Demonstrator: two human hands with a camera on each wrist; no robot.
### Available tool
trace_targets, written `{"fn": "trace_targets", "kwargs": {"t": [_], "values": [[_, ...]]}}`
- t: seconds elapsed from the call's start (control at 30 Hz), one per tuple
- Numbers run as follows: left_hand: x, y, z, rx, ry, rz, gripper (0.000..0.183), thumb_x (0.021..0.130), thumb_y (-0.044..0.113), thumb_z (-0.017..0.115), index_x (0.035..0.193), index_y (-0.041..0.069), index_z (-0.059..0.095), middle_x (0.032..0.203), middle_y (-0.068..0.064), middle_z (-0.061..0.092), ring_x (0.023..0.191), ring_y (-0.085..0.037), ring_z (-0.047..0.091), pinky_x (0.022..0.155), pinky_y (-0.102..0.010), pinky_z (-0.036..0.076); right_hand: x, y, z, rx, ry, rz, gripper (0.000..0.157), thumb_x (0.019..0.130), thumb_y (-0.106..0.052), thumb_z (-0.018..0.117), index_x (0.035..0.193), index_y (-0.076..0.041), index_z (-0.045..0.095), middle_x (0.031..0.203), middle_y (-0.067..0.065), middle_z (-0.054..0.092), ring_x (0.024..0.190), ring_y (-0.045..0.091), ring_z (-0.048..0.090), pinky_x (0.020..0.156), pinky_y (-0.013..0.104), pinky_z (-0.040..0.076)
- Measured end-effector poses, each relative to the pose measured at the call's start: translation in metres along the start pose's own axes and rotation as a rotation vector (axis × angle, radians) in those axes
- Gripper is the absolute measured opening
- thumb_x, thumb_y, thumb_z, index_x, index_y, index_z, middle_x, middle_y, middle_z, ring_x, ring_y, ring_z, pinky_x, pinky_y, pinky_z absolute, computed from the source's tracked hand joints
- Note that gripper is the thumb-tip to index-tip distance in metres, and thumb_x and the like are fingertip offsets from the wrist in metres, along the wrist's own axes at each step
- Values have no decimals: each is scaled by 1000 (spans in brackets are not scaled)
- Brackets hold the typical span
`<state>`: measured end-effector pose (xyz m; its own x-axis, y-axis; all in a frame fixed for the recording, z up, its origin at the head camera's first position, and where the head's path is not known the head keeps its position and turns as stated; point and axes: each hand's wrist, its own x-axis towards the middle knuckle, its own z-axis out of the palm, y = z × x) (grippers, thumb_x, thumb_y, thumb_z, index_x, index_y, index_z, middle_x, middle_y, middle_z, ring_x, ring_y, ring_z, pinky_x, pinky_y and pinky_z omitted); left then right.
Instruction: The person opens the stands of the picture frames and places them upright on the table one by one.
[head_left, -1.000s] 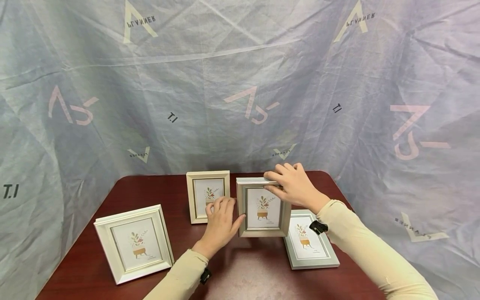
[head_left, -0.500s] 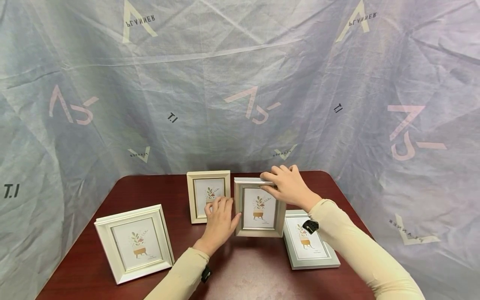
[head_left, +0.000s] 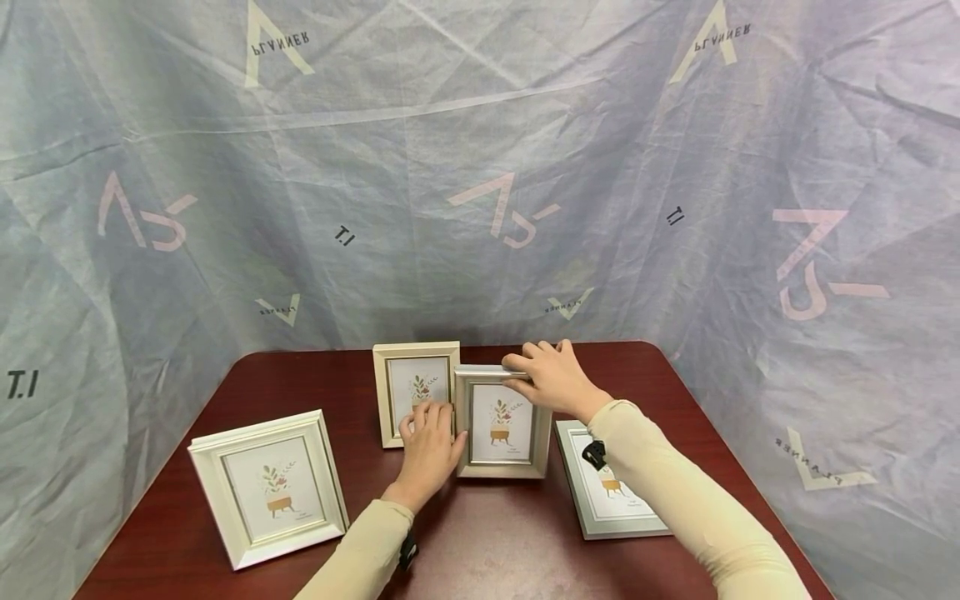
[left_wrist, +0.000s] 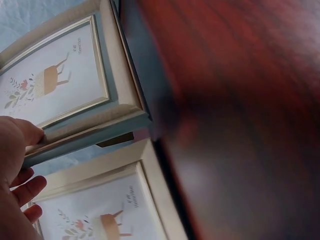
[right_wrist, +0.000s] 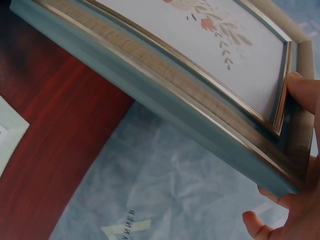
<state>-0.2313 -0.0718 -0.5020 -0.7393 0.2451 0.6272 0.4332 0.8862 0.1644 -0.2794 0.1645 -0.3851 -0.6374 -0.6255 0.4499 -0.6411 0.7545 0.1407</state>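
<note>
A champagne-silver picture frame (head_left: pixel 501 421) with a potted-plant print stands upright on the dark red table. My right hand (head_left: pixel 555 379) grips its top edge, thumb (right_wrist: pixel 303 90) on the front and fingers behind. At its left side edge, my left hand (head_left: pixel 429 446) pinches the border, with the thumb (left_wrist: pixel 27 131) on the front face; part of the fingers is hidden. Just behind and to the left stands a cream picture frame (head_left: pixel 381 396), its lower right covered by my left hand. The two frames almost meet in the head view.
A white picture frame (head_left: pixel 210 475) stands angled at the left of the table (head_left: pixel 495 550). On the right lies a pale grey-green picture frame (head_left: pixel 592 525), partly under my right forearm. A grey printed cloth (head_left: pixel 405 208) hangs behind the table.
Both hands have shifted the champagne-silver frame leftward, bringing it close to the cream frame. My right arm moved left with it. The other frames stayed where they were.
</note>
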Motion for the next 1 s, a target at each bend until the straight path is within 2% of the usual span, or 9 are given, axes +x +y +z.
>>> {"fn": "trace_targets", "kwargs": {"t": [0.13,0.37,0.63,1.0], "values": [[-4,-2,4,11,-2,-9,43,89,27,74,118,1,57,114,-12,56,115,-32,43,87,-53,29,0,-1,7,17,-18,4,23,93,-40,68,113,-27,68,87,-1,55,76,22,52,68,46,34],[-9,-6,11,20,15,-24,42,87,26,76,114,0,57,112,-13,57,114,-33,45,86,-53,31,1,-4,13,33,-37,-5,23,94,-38,67,113,-27,67,87,-1,54,74,21,49,68,44,31],[-13,-4,11,-11,19,-60,42,89,25,75,117,-1,57,114,-15,57,115,-35,45,87,-55,29,3,-4,16,40,-53,-3,24,95,-39,66,115,-26,67,89,-1,55,76,22,50,69,45,33],[-14,-4,15,-25,49,-71,42,88,23,75,117,-3,58,113,-17,58,115,-38,45,86,-56,30,6,-5,14,85,-110,45,29,96,-40,64,119,-24,67,93,1,56,84,24,53,72,46,34]]}}
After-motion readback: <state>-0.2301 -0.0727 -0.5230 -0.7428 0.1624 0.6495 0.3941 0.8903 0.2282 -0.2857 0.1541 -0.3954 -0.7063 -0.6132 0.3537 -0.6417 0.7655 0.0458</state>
